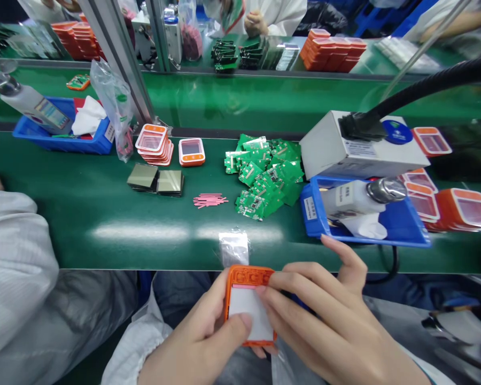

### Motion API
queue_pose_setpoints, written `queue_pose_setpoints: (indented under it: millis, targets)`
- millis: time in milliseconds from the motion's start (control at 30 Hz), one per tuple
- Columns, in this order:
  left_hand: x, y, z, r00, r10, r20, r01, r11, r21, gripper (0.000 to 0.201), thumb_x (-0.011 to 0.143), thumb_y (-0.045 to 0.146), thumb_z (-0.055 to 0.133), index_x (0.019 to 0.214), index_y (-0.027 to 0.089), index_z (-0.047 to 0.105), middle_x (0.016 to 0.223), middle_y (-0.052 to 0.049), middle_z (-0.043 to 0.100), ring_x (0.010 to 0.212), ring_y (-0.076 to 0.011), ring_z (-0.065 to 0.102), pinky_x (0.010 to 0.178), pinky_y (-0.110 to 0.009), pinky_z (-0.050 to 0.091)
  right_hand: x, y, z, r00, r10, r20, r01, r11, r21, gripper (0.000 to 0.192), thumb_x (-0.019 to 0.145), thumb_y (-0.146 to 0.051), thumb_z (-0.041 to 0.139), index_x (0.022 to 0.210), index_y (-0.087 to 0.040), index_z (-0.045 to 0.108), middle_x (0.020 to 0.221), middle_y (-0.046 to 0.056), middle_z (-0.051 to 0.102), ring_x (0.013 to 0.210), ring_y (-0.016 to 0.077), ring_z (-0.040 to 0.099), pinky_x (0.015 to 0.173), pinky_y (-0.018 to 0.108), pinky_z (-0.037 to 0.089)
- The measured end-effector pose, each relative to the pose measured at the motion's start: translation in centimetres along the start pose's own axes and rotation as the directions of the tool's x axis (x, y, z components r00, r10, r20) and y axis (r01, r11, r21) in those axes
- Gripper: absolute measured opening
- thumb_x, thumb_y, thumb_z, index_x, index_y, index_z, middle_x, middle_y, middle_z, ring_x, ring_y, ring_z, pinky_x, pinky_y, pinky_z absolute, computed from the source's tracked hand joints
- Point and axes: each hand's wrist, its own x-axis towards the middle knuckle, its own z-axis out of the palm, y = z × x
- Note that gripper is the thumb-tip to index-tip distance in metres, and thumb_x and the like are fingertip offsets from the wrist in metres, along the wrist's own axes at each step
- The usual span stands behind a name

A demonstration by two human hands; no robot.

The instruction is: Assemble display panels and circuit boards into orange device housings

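Note:
My left hand (212,334) is closed around an orange plastic case (250,274), its thumb lying on the white panel (246,305) inside. A thin pink strip (243,286) runs across the case, just under its moulded upper end. From the right, my right hand (320,310) bends its fingers onto the case's edge, fingertips touching near the strip's right end, with the little finger raised. Its thumb is hidden. Just beyond the case, a clear plastic bag (234,248) lies at the table's front edge. Farther back is a small pile of loose pink strips (209,200).
Green circuit boards (270,176) are heaped mid-table. Dark screens (156,180) and framed covers (154,143) stand left. At right are a blue tray (369,235) with a bottle, a white box (344,147) and a black flexible arm (433,85). A co-worker's sleeve (16,262) is at left.

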Motion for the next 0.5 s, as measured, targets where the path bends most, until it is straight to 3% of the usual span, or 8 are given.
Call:
queue_pose_setpoints:
  millis: [200, 500]
  targets:
    - [0.16, -0.24, -0.33, 1.000, 0.007, -0.028, -0.007, 1.000, 0.018, 0.049, 0.091, 0.032, 0.052, 0.138, 0.034, 0.038, 0.135, 0.001, 0.051, 0.121, -0.0154, 0.049, 0.097, -0.025, 0.045, -0.10, -0.04, 0.43, 1.000, -0.004, -0.016, 0.004, 1.000, -0.024, 0.016, 0.089, -0.013, 0.049, 0.086, -0.016, 0.064, 0.079, 0.003, 0.066, 0.077, 0.0162, 0.062, 0.111, 0.055, 0.020]
    - [0.26, 0.10, -0.14, 1.000, 0.017, 0.009, -0.016, 0.997, -0.073, 0.039, 0.093, 0.029, 0.049, 0.131, 0.032, 0.045, 0.116, 0.000, 0.063, 0.090, -0.0103, 0.062, 0.086, -0.025, 0.051, -0.10, -0.24, 0.49, 0.995, 0.029, -0.097, -0.030, 1.000, -0.004, 0.010, 0.085, -0.010, 0.056, 0.087, -0.014, 0.065, 0.080, 0.002, 0.067, 0.077, 0.0144, 0.062, 0.110, 0.054, 0.023]
